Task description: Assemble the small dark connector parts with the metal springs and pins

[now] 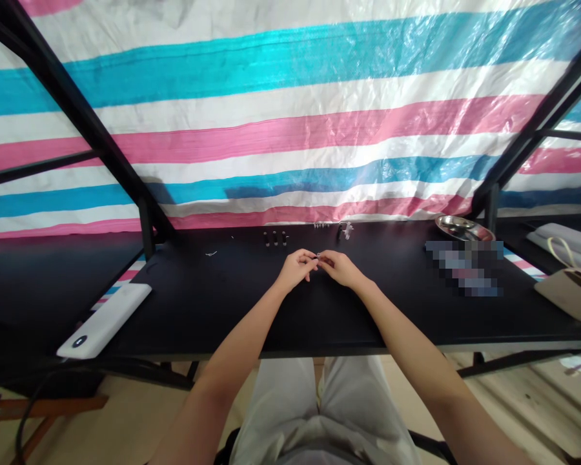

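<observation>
My left hand (pixel 297 268) and my right hand (pixel 339 267) meet over the middle of the black table (pixel 198 310). Both are closed, fingertips pinched together around a tiny piece with a dark part and a shiny part (pixel 318 257); its kind is too small to tell. Just beyond my left hand, three short black pieces with silvery ends (pixel 275 238) stand in a row. Farther back is a row of several tiny metal parts (pixel 321 225). To their right lie another small black piece (pixel 339 232) and a small clear, whitish cluster (pixel 348 230).
Thin white scraps (pixel 212 254) lie left of centre. A white oblong device (pixel 106 321) rests at the left edge. At the right are a round steel dish (pixel 459 226), a blurred-out patch and a beige bag (pixel 569 294). Black frame posts and a striped sheet (pixel 290 148) stand behind.
</observation>
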Demonstrator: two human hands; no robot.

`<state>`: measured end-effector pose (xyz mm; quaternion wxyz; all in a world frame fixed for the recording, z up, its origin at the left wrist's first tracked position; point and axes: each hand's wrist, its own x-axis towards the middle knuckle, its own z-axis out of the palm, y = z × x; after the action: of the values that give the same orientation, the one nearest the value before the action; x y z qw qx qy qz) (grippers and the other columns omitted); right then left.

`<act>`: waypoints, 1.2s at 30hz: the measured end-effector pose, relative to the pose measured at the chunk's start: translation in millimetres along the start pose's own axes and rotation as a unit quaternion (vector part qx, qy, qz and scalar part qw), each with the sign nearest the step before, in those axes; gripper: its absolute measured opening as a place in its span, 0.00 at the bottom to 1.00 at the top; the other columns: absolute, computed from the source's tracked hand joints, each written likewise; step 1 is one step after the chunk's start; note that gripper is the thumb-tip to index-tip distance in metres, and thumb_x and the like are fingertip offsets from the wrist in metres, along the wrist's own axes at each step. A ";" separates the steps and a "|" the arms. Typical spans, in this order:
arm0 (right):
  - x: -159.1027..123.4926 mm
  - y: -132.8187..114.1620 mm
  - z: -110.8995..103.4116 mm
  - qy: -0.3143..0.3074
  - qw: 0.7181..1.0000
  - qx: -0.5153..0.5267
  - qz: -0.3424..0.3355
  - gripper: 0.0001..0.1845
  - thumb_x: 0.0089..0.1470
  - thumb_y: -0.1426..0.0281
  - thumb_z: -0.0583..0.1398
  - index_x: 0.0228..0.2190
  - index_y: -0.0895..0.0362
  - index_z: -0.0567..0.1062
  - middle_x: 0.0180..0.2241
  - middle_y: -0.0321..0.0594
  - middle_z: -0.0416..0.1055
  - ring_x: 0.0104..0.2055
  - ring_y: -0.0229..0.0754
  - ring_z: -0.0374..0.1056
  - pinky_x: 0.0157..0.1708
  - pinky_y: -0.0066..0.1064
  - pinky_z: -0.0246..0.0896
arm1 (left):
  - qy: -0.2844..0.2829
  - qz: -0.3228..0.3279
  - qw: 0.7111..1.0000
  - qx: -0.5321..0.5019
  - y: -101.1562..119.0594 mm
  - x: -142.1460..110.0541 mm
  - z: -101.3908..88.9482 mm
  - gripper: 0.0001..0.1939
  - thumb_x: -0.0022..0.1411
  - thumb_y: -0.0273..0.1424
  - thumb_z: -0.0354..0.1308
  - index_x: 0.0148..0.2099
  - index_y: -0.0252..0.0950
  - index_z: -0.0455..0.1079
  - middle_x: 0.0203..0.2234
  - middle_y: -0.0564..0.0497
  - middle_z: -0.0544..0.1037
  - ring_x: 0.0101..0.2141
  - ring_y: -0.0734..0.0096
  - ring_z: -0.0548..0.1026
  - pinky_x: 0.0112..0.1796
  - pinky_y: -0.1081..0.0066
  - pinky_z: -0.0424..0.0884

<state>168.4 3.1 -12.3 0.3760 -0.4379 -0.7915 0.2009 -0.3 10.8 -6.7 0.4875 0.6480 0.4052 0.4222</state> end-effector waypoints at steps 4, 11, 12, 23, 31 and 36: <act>0.4 0.2 0.6 -0.015 1.000 0.002 -0.008 0.09 0.53 0.68 0.54 0.33 0.58 0.72 0.27 0.37 0.69 0.25 0.34 0.60 0.28 0.27 0.56 | 0.000 -0.013 1.000 -0.008 2.1 -0.8 0.1 0.10 0.52 0.33 0.58 0.33 0.31 0.64 0.18 0.55 0.72 0.11 0.83 0.64 0.15 0.79 0.60; -0.4 -2.2 -0.3 -0.057 0.998 0.018 -0.002 0.07 0.52 0.68 0.55 0.29 0.58 0.71 0.23 0.34 0.66 0.24 0.33 0.58 0.26 0.25 0.54 | -0.022 -0.022 0.999 -0.011 8.8 -5.0 1.6 0.08 0.53 0.31 0.56 0.31 0.33 0.61 0.15 0.59 0.67 0.11 0.84 0.61 0.14 0.81 0.57; -0.7 -2.2 -0.1 -0.064 0.998 0.020 0.001 0.07 0.52 0.68 0.55 0.28 0.58 0.71 0.23 0.34 0.65 0.24 0.33 0.58 0.26 0.25 0.54 | -0.027 -0.024 0.999 -0.008 9.3 -5.6 2.0 0.07 0.53 0.30 0.56 0.32 0.33 0.61 0.15 0.60 0.67 0.11 0.84 0.61 0.14 0.81 0.57; 10.7 24.1 -17.3 0.048 0.996 -0.037 0.072 0.11 0.52 0.63 0.55 0.27 0.58 0.71 0.21 0.35 0.68 0.23 0.35 0.62 0.28 0.26 0.56 | 0.014 -0.007 1.000 0.003 -1.8 -0.5 0.4 0.07 0.56 0.33 0.52 0.32 0.34 0.60 0.17 0.58 0.70 0.10 0.85 0.61 0.14 0.81 0.55; 37.5 68.4 -35.3 0.115 0.948 -0.190 0.227 0.08 0.49 0.66 0.57 0.27 0.57 0.72 0.27 0.40 0.72 0.28 0.39 0.65 0.27 0.27 0.52 | 0.028 -0.008 0.999 0.018 -2.0 -0.4 0.1 0.06 0.56 0.33 0.51 0.32 0.34 0.61 0.16 0.58 0.69 0.10 0.84 0.61 0.14 0.80 0.56; 38.5 73.7 -27.5 0.102 0.941 -0.210 0.244 0.08 0.51 0.65 0.56 0.28 0.56 0.72 0.28 0.40 0.73 0.29 0.39 0.66 0.27 0.26 0.51 | 0.021 -0.011 0.999 0.024 -4.9 0.1 0.9 0.06 0.56 0.33 0.51 0.33 0.34 0.62 0.17 0.58 0.69 0.11 0.84 0.62 0.14 0.80 0.57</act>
<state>216.7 74.7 -26.3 0.2938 -0.7046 -0.6421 0.0695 0.0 11.7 -11.6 0.4679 0.6459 0.4326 0.4203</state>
